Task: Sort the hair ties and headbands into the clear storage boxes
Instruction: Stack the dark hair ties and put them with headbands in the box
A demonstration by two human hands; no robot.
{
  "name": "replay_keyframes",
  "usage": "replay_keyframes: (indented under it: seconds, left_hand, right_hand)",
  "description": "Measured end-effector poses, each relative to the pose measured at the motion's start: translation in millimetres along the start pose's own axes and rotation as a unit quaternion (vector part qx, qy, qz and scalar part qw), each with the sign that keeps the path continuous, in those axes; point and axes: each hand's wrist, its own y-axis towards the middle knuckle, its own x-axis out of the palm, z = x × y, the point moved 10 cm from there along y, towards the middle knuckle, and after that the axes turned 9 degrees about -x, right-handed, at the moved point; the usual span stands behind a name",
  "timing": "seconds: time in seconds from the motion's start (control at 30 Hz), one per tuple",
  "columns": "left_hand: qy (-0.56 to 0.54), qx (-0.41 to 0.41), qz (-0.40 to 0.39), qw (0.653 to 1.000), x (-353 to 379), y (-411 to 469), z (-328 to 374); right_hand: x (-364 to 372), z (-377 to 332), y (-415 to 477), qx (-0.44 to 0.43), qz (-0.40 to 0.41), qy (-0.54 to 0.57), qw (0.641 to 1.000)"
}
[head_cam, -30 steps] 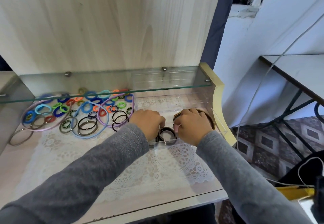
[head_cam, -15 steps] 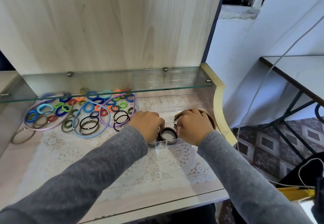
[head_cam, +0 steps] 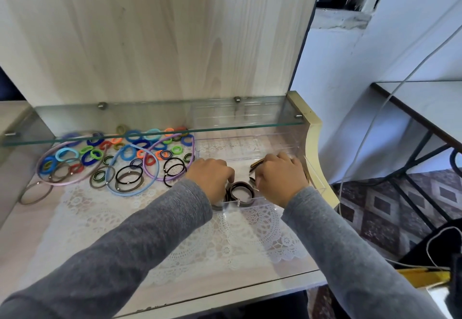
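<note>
Both hands in the front clear box, most of the sorting not yet done

Loose pile (head_cam: 117, 161) of hair ties and headbands lies at 10 o'clock from the left hand (head_cam: 210, 177), which is the nearer one for the next pick. Left fingers curl down onto the dark hair ties (head_cam: 241, 190) in the front clear box (head_cam: 316, 178), just at its 3 o'clock (fingertips hidden, so I cannot tell if it actually grips). Right hand (head_cam: 280, 178) is curled round striped bands (head_cam: 256, 165) at the box's right end. The box's long axis runs 9 to 3; second clear box (head_cam: 250, 143) sits at 12, under the glass shelf (head_cam: 150, 121). Lace mat (head_cam: 225, 238) covers a pale worktop (head_cam: 50, 238). Off the right edge: white wall, patterned floor, loose cable (head_cam: 370, 124).
</note>
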Motion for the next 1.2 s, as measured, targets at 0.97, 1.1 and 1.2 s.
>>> replay_keyframes:
  seconds: [0.97, 1.1, 1.2]
  left_hand:
    - [0.094, 0.010, 0.054, 0.994, -1.9, -4.4, -13.2]
    - [0.101, 0.006, 0.064, 0.993, -1.6, -5.8, -14.2]
    - [0.096, 0.007, 0.062, 0.993, -0.9, -6.7, -15.2]
  right_hand:
    - [13.2, -21.1, 12.9, -0.039, -0.020, 0.041, 0.998]
    - [16.9, -21.0, 14.3, -0.040, -0.029, 0.041, 0.998]
    - [16.7, -22.3, 14.3, -0.043, -0.026, 0.042, 0.998]
